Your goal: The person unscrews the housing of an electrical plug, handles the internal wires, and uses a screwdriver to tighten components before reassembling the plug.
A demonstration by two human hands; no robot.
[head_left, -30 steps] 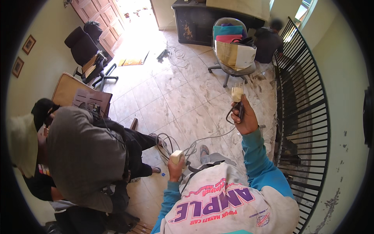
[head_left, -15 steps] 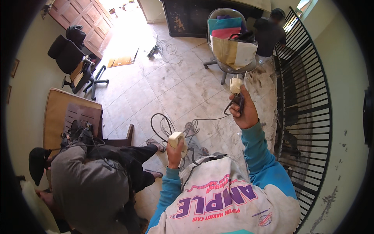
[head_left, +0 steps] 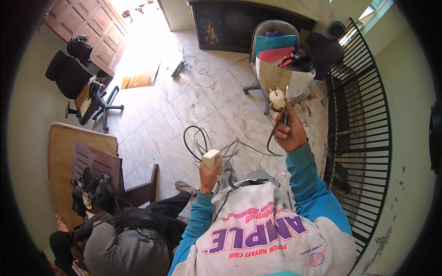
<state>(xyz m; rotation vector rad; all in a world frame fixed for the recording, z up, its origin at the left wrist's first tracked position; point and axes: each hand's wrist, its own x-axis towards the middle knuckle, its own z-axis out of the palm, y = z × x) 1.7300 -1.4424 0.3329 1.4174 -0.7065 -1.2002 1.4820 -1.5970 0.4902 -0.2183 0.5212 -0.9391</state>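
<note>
Head view: right hand (head_left: 289, 133) lifts plug (head_left: 277, 98) near railing (head_left: 363, 138).

Head camera looks steeply down, floor (head_left: 152, 119) far below.

Sunlit tiled floor (head_left: 152, 110), black railing (head_left: 363, 119), office chair (head_left: 76, 83), wooden door (head_left: 87, 23).
</note>
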